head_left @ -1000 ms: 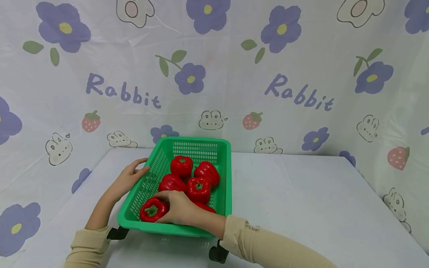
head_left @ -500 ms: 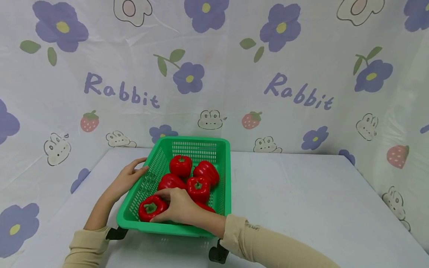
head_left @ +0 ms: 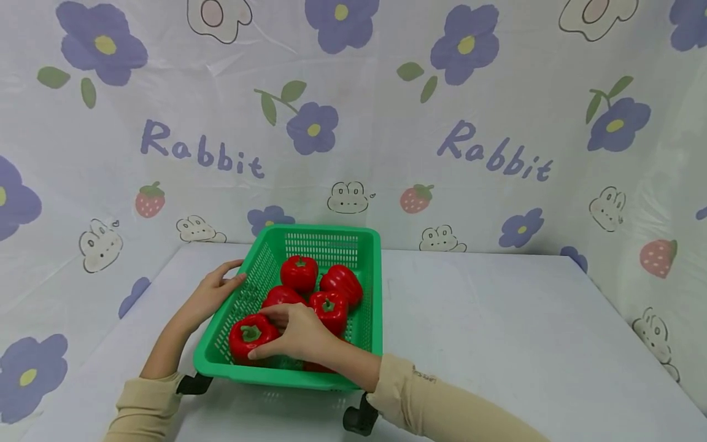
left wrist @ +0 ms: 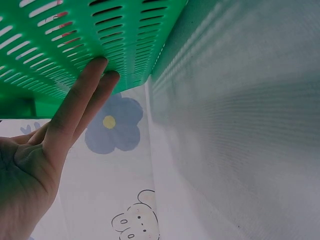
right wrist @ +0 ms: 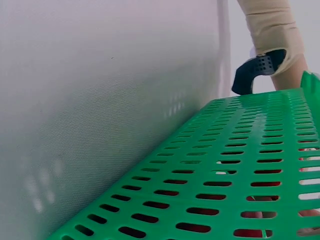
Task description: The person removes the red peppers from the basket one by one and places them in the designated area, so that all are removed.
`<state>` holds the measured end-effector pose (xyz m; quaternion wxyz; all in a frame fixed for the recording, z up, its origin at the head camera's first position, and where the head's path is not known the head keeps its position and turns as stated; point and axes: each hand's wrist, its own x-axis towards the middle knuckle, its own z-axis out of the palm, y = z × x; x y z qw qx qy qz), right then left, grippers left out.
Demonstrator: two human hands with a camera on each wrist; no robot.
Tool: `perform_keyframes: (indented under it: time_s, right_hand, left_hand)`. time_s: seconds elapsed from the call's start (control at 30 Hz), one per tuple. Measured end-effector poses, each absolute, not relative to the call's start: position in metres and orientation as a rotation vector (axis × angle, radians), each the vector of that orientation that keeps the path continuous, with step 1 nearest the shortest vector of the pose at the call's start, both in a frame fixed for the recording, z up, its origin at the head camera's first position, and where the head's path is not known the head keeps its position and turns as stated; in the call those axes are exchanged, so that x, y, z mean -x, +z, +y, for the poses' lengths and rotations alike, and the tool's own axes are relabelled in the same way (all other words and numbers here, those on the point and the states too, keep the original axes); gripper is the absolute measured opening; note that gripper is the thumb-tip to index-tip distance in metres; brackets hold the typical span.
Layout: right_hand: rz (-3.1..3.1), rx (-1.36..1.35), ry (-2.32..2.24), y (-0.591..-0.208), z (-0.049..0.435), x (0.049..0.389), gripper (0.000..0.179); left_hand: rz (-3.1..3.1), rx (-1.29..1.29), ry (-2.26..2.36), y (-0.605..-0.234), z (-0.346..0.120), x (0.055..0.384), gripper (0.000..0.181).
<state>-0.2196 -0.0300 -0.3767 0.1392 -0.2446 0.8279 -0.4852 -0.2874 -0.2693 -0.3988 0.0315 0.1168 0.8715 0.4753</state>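
Note:
A green slotted plastic basket (head_left: 377, 294) holds several red bell peppers. My right hand (head_left: 301, 334) is inside its near-left corner and grips a red bell pepper (head_left: 239, 344) from the right, thumb in front and fingers behind; the green stem faces up. My left hand (head_left: 207, 298) rests against the basket's left outer wall near the rim. In the left wrist view, straight fingers (left wrist: 75, 107) of that hand touch the slotted wall. The right wrist view looks along the basket's outside, with the right hand mostly hidden.
Beside the gripped pepper lie another pepper (head_left: 283, 296) and a squarish one (head_left: 330, 310); two more, a pepper (head_left: 299, 274) and a ribbed pepper (head_left: 342, 285), sit farther back. The basket stands on a white table (head_left: 486, 331) before a patterned cloth (head_left: 353, 166).
The right hand has tilted and lifted the gripped pepper slightly, so more of its side shows. The left hand and basket have stayed in place.

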Motion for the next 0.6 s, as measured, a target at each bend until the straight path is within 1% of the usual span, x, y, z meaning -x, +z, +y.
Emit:
perform_keyframes:
  time_s: [0.6]
  right_hand:
    - [2.272,0.552,-1.639,-0.36,-0.023,0.221,0.062]
  left_hand:
    - [2.696,-0.362,1.438,-0.398,-0.27,0.288,0.062]
